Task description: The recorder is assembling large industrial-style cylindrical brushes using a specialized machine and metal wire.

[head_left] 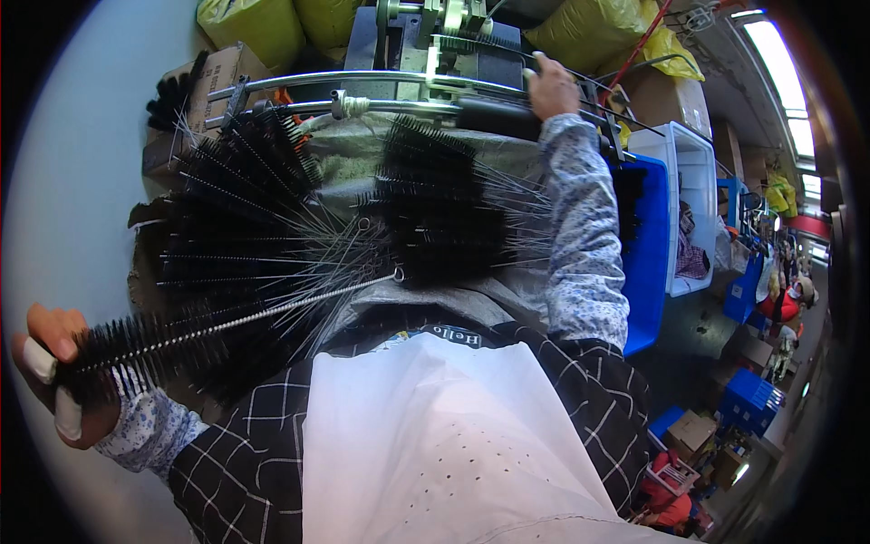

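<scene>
At the far left my left hand (68,376) is wrapped round the bristled end of a black wire brush (154,349). White coverings show on some of its fingers. The brush's twisted wire stem runs up and right to a small loop over my lap. My right hand (553,88) is at the machine (435,86), fingers curled beside the thin wire of another black brush (480,42) lying across it. What those fingers pinch is partly hidden. Between my arms lie a fanned pile of black brushes (245,199) and a tighter stack of brushes (435,208), on grey cloth.
Metal rails cross the machine's near side. A blue bin (646,263) and a white crate (691,208) stand right of my right arm. Yellow sacks (589,36) and a cardboard box (231,72) sit behind. Further right are more boxes and other people.
</scene>
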The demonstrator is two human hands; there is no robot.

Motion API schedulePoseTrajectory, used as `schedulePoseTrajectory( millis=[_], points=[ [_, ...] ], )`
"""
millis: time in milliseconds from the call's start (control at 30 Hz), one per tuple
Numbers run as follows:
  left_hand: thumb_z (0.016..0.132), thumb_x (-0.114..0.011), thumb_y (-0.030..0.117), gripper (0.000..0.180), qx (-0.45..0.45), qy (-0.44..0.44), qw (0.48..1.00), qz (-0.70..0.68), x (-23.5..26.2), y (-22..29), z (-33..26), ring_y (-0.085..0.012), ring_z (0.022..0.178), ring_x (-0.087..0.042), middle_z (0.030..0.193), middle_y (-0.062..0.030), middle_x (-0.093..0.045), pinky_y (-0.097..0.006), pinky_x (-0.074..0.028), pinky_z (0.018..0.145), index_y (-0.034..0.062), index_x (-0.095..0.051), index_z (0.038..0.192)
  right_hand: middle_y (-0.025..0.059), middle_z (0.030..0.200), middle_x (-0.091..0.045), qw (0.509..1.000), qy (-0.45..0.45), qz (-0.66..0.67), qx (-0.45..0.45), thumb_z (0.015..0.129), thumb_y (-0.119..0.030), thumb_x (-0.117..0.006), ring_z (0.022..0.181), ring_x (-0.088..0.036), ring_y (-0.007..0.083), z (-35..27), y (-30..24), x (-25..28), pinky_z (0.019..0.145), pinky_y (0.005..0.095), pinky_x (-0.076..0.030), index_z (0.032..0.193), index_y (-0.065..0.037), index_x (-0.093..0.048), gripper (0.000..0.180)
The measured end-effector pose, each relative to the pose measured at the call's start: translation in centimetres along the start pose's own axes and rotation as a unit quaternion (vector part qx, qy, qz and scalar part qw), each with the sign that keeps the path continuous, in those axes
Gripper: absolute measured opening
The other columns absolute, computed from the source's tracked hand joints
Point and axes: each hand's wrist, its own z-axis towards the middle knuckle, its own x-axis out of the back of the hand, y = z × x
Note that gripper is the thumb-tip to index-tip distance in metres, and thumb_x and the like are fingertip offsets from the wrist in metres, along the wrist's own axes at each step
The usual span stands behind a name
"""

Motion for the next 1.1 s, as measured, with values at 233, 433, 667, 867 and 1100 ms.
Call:
schedulePoseTrajectory(
  millis=[233,433,667,867,1100],
  points=[
    [0.082,-0.047,0.019,0.027,0.106,-0.03,0.99,0.091,2.6,-1.2,0.5,-0.0124,0.075,-0.041,0.086,-0.007,-0.036,-0.023,-0.037,0.069,-0.0024,-0.036,0.095,0.0136,0.103,-0.055,0.998,-0.042,0.021,-0.037,0.081,-0.03,-0.046,0.097,-0.051,0.0295,2.2,9.2,3.3,0.082,0.0382,-0.039,0.107,-0.011,-0.053,0.033],
    [0.077,-0.048,0.036,0.052,0.091,-0.156,0.971,0.16,-0.6,-3.6,3.6,-0.0121,0.08,-0.041,0.093,-0.0081,-0.036,-0.025,-0.037,0.078,0.0001,-0.035,0.112,0.0134,0.095,-0.058,0.981,-0.175,0.077,0.014,0.083,-0.025,-0.045,0.089,-0.054,0.0295,3.2,10.9,4.9,0.077,0.0346,-0.041,0.101,-0.011,-0.056,0.025],
    [0.068,-0.05,0.008,0.044,0.102,-0.221,0.97,-0.019,-7.6,-6.3,6.1,-0.0106,0.077,-0.046,0.089,-0.0064,-0.042,-0.025,-0.043,0.074,0.0022,-0.039,0.11,0.0101,0.105,-0.054,0.87,-0.423,0.222,0.119,0.081,-0.018,-0.054,0.096,-0.051,0.0171,-5.7,2.2,17.8,0.085,0.0287,-0.04,0.122,-0.009,-0.041,0.044],
    [0.066,-0.05,-0.007,0.029,0.15,-0.28,0.947,-0.039,-13.1,-7.6,5.1,-0.0094,0.081,-0.044,0.088,-0.0035,-0.037,-0.024,-0.039,0.076,0.0056,-0.039,0.09,0.0159,0.095,-0.055,0.725,-0.374,0.511,0.271,0.08,-0.022,-0.056,0.091,-0.053,0.0243,-11.1,-15.1,14.2,0.077,0.0322,-0.043,0.112,-0.002,-0.043,0.04],
    [0.057,-0.07,0.015,0.063,0.137,-0.448,0.776,0.422,-4.7,-4.7,3.6,-0.0283,0.088,-0.05,0.1,-0.014,-0.044,-0.035,-0.04,0.077,0.0042,-0.036,0.109,0.0085,0.076,-0.059,0.974,0.014,0.08,0.211,0.073,-0.006,-0.056,0.074,-0.054,0.0208,-5.4,-6.6,8.7,0.067,0.0331,-0.045,0.107,-0.011,-0.052,0.035]
  ],
)
